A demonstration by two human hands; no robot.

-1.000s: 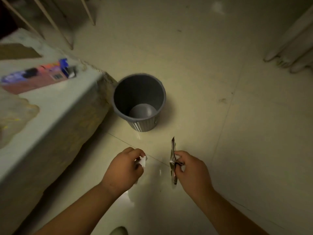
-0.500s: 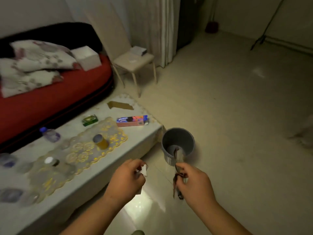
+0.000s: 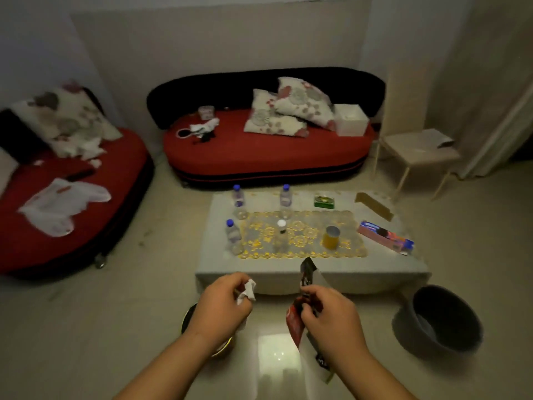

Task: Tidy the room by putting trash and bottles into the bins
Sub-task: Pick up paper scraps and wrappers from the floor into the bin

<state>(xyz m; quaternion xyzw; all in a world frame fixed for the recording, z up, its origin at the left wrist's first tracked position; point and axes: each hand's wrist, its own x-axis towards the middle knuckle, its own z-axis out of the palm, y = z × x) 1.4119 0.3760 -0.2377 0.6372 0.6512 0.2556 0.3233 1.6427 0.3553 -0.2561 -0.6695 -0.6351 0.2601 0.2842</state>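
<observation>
My left hand is closed around a crumpled white tissue. My right hand pinches a red and black snack wrapper that sticks up and hangs down. A grey bin stands on the floor to my right. A second bin with a gold rim is mostly hidden under my left hand. On the low table stand several plastic bottles, a yellow can, a green packet and a pink cookie box.
Two red sofas with floral pillows stand behind the table; the left sofa carries a white plastic bag and tissues. A light chair and curtains are at the back right. Bare floor lies around me.
My view has swung left and upward from the grey bin to the table and sofas. The bin now sits at my right. Both hands still hold the same scraps.
</observation>
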